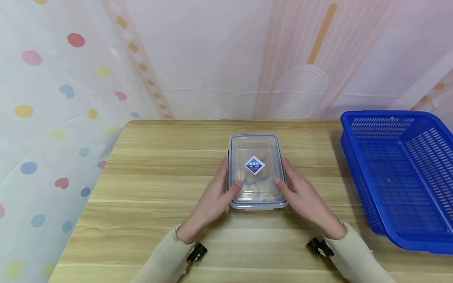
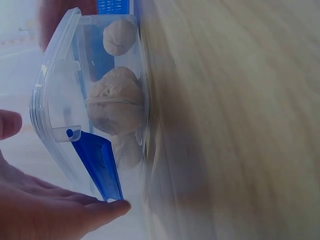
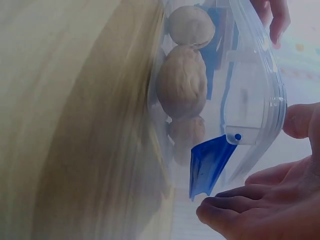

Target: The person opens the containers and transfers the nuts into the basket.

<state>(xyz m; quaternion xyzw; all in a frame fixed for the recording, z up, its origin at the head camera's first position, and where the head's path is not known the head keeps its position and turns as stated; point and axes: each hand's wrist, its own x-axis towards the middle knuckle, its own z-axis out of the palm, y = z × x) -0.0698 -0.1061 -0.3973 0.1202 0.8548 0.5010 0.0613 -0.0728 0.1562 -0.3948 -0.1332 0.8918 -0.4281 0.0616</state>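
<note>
A clear lidded box (image 1: 263,145) with a blue seal and a BXH label lies on the table, with several walnuts (image 2: 115,102) inside. On its left side my left hand (image 1: 216,196) rests, thumb on the lid and fingers along the wall; in the left wrist view its fingertips touch a blue side latch (image 2: 97,160) that hangs outward. My right hand (image 1: 306,196) lies along the right side, thumb at the lid's edge. Its fingers (image 3: 225,210) are by another blue latch (image 3: 212,162), also swung out from the wall. Both hands have fairly straight fingers.
A blue plastic basket (image 1: 383,208) with slotted walls stands at the right of the wooden table (image 1: 148,169). Behind the table hangs a patterned cloth (image 1: 212,59), which also covers the left side.
</note>
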